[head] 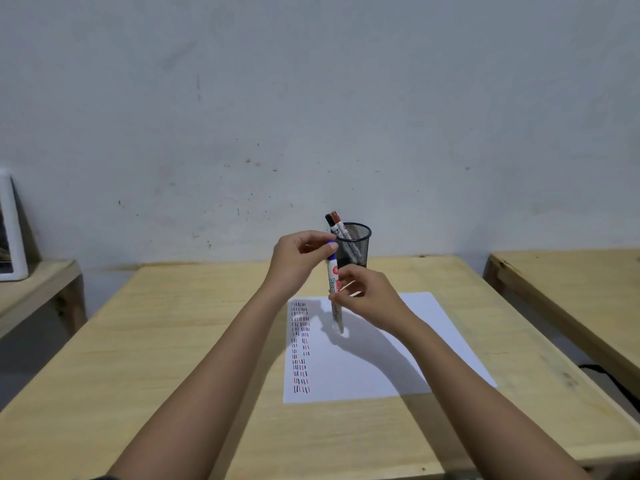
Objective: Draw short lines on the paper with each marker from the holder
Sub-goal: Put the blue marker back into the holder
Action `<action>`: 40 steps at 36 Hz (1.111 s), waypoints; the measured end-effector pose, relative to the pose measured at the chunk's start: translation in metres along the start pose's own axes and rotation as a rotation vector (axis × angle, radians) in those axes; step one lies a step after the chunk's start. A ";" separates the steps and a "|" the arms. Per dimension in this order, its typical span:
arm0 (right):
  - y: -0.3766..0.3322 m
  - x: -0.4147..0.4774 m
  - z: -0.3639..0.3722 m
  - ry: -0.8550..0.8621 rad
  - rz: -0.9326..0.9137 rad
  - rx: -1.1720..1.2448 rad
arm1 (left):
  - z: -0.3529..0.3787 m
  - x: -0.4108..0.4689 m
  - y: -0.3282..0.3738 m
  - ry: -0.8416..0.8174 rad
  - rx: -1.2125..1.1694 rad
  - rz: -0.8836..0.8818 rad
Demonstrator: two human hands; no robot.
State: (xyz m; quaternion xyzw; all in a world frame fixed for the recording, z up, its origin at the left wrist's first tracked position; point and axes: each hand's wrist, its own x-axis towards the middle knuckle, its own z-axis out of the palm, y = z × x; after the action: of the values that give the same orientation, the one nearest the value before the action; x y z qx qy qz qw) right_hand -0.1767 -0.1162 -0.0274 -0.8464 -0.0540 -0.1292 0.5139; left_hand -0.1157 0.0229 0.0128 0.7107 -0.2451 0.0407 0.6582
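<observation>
Both hands (300, 259) pinch upright marker (333, 279) (left on cap).

A plain study or classroom-like room. Bare wooden desk (173, 341) rows stand against a scuffed grey wall (311, 98).

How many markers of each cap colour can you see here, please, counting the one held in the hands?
Blue cap: 1, the blue-capped marker, held upright over the paper by the left hand and right hand.
Black cap: 1, the black-capped marker in the mesh holder.
Red cap: 1, the red-capped marker, same holder.
Total: 3
</observation>
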 end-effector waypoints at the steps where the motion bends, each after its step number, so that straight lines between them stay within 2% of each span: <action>1: 0.001 0.005 -0.001 0.010 -0.001 -0.004 | 0.002 0.005 -0.001 -0.020 0.013 0.013; 5: 0.004 0.028 -0.015 0.062 -0.028 -0.001 | 0.008 0.031 -0.010 -0.023 0.056 0.046; 8: 0.008 0.052 -0.033 0.163 -0.060 -0.016 | 0.010 0.049 -0.028 -0.007 0.153 0.048; 12: 0.013 0.089 -0.056 0.367 -0.105 -0.003 | 0.016 0.070 -0.067 -0.046 0.257 -0.102; 14: 0.045 0.142 -0.066 0.453 -0.104 0.024 | 0.030 0.111 -0.114 -0.084 0.291 -0.210; 17: 0.045 0.147 -0.070 0.549 -0.116 0.066 | 0.036 0.104 -0.126 -0.117 0.312 -0.234; 21: 0.064 0.162 -0.062 0.487 -0.053 0.007 | 0.049 0.105 -0.142 -0.141 0.250 -0.209; 25: 0.064 0.165 -0.058 0.303 0.001 -0.130 | 0.056 0.107 -0.136 -0.117 0.122 -0.161; 34: 0.058 0.175 -0.053 0.025 0.073 -0.419 | 0.056 0.117 -0.140 -0.097 0.101 -0.121; 40: 0.051 0.179 -0.054 -0.049 0.130 -0.441 | 0.054 0.118 -0.145 -0.110 0.070 -0.157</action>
State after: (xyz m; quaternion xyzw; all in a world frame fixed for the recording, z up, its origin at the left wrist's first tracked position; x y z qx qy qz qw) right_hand -0.0020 -0.1946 0.0018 -0.9428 0.0177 -0.0840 0.3220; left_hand 0.0314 -0.0619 -0.0818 0.7514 -0.2230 -0.0416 0.6196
